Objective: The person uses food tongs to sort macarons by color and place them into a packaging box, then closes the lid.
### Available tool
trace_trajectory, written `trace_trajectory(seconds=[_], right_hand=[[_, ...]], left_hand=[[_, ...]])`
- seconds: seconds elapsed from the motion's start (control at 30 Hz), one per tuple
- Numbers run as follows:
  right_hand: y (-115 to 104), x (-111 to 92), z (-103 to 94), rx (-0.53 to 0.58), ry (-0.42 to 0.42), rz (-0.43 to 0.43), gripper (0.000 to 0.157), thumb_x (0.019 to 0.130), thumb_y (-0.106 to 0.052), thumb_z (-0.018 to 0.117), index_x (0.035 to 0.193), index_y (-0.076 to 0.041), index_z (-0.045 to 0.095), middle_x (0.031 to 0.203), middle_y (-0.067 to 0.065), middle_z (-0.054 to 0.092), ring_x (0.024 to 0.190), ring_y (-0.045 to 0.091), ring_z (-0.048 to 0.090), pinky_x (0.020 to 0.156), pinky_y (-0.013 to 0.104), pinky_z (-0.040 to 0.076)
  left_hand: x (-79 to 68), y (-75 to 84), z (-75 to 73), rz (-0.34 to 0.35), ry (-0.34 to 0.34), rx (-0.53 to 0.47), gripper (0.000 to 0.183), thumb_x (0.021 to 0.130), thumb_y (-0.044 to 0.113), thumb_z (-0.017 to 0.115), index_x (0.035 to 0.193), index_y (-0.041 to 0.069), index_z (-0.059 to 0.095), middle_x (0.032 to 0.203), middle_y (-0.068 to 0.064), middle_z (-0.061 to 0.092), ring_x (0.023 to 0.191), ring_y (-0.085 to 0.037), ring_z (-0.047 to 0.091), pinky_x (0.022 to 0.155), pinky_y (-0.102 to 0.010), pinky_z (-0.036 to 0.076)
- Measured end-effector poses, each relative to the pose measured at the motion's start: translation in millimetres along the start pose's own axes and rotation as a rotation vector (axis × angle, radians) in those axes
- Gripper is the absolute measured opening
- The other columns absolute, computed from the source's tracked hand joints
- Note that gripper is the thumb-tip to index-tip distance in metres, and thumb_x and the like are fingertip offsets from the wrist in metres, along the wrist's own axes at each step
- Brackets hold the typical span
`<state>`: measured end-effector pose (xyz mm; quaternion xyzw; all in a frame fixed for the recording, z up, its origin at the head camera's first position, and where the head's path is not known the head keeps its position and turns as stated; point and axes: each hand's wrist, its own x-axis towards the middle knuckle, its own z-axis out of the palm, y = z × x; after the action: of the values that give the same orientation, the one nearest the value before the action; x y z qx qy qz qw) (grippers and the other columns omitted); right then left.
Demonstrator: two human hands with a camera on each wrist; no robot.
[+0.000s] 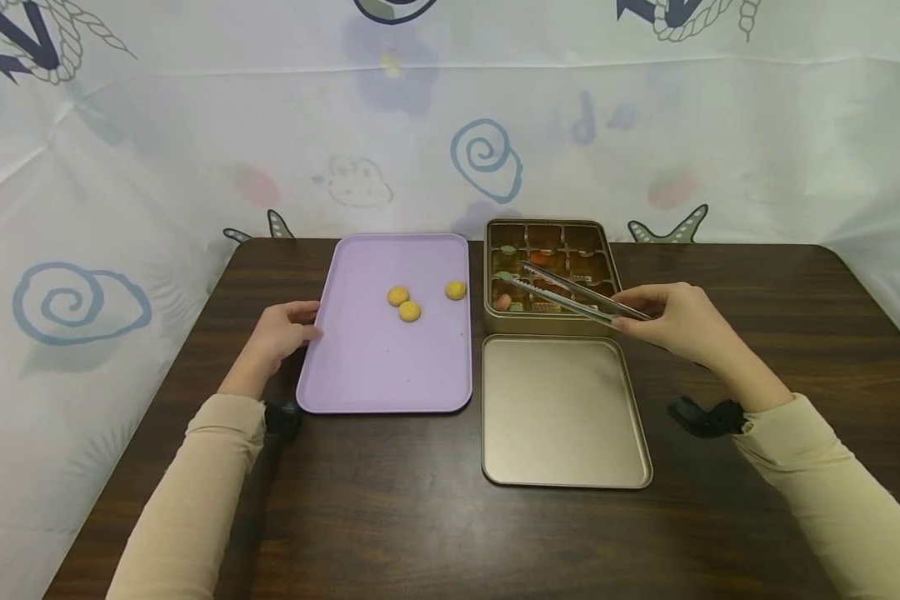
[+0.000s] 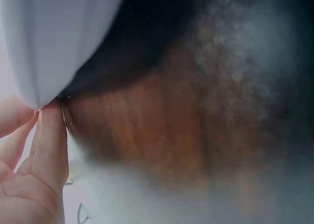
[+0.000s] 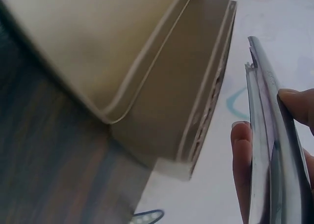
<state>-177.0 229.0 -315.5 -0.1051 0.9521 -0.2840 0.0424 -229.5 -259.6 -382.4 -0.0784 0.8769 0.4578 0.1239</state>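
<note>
My left hand [image 1: 279,333] pinches the left edge of a light purple tray [image 1: 378,375] between thumb and fingers; the left wrist view shows the fingertips [image 2: 51,113] at its rim. Three small round yellow pieces [image 1: 409,311] lie on the tray, two close together and one near the right edge. My right hand [image 1: 675,321] holds metal tongs [image 1: 570,287], their arms apart, over a gold tin [image 1: 547,326] divided into several compartments. The toothed tips point at the tin's left and middle part. Inside are a reddish-orange piece [image 1: 542,257], green pieces [image 1: 507,249] and a pinkish-brown piece [image 1: 502,302].
A flat gold lid [image 1: 566,412] lies on the dark wooden table [image 1: 390,500], in front of the tin and right of the tray. Behind the table hangs a white printed cloth [image 1: 390,150], which also runs along the left side.
</note>
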Motion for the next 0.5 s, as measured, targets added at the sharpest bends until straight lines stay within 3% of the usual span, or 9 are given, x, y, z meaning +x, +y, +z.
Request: trace_trajectory(seconds=[0.2,0.4,0.5], right_hand=[[12.4,-1.7,2.2,-0.011,-0.016,0.000,0.043,0.090,-0.030,0.064,0.125,-0.005,0.062,0.116,0.024,0.065,0.099,0.036,0.064,0.076,0.047,0.055],[17.8,-2.1,4.2,-0.004,-0.039,-0.044,0.042,0.093,-0.027,0.061,0.127,-0.003,0.059,0.116,0.025,0.065,0.102,0.039,0.064,0.080,0.050,0.055],[21.6,-1.5,6.7,-0.009,-0.036,-0.070,0.041,0.094,-0.023,0.059,0.128,0.000,0.058,0.113,0.025,0.066,0.096,0.035,0.067,0.074,0.043,0.056]], left_hand=[[-1.2,0.8,0.0,-0.002,0.000,0.000,0.054,0.092,-0.001,0.049,0.144,-0.005,0.035,0.146,-0.028,0.040,0.127,-0.039,0.048,0.107,-0.047,0.043],[-1.9,0.2,-0.5,0.007,0.002,0.002,0.054,0.091,-0.002,0.049,0.144,-0.005,0.035,0.146,-0.028,0.040,0.126,-0.039,0.048,0.106,-0.047,0.043],[-1.2,0.4,-0.6,0.009,0.004,0.005,0.054,0.091,-0.002,0.049,0.144,-0.005,0.035,0.146,-0.028,0.040,0.126,-0.039,0.048,0.106,-0.047,0.044]])
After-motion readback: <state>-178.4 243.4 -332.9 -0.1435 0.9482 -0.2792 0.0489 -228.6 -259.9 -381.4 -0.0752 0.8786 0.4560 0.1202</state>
